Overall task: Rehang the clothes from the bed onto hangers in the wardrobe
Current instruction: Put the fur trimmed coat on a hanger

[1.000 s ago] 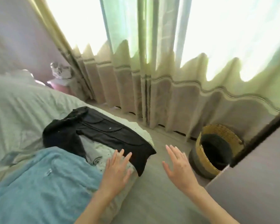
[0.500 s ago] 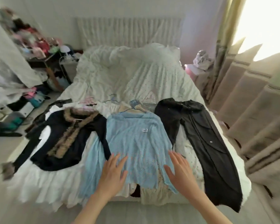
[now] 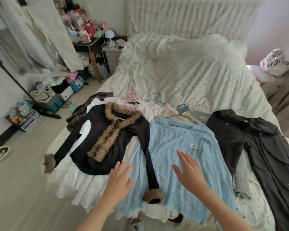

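Both my left hand [image 3: 119,180] and right hand [image 3: 189,172] are spread flat, gripping nothing, above the near edge of the bed [image 3: 182,72]. The blue sweater [image 3: 178,144] lies under my right hand, the black jacket [image 3: 110,147] just left.
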Demonstrator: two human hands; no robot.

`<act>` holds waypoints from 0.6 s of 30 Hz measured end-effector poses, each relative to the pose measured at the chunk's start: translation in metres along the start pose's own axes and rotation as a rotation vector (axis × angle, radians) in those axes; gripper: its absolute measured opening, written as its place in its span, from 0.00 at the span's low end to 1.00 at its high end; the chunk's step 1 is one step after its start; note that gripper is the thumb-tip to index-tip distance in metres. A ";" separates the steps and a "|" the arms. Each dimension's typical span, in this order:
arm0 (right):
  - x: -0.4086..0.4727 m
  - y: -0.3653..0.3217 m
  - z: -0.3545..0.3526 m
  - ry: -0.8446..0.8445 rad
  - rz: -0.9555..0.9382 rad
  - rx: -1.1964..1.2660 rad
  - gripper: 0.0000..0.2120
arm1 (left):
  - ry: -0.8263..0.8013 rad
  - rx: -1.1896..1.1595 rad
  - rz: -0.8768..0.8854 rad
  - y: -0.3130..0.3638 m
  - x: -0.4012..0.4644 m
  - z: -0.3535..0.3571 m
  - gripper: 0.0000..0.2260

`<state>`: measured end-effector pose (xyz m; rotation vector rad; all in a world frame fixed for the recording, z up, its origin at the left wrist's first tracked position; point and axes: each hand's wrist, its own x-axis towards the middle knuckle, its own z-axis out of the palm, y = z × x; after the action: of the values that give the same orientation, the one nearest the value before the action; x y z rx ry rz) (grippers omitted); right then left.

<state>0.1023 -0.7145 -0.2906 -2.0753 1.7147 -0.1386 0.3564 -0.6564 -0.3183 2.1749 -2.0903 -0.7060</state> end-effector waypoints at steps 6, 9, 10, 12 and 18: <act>0.069 -0.036 0.014 -0.017 -0.027 -0.002 0.28 | 0.035 -0.036 -0.016 -0.057 0.058 -0.031 0.25; 0.098 -0.041 0.021 -0.024 -0.038 -0.002 0.27 | -0.022 0.008 -0.031 -0.072 0.082 -0.039 0.22; 0.108 -0.040 0.024 -0.031 -0.043 -0.001 0.27 | -0.056 0.019 -0.053 -0.076 0.088 -0.038 0.21; 0.130 -0.038 0.029 -0.069 -0.045 -0.018 0.27 | -0.069 0.054 -0.089 -0.087 0.102 -0.030 0.22; 0.203 -0.037 0.035 -0.176 -0.057 -0.033 0.28 | -0.026 -0.019 -0.197 -0.102 0.142 -0.033 0.22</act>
<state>0.1937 -0.8943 -0.3482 -2.0929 1.5642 0.0539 0.4612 -0.7920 -0.3648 2.3968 -1.8886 -0.7693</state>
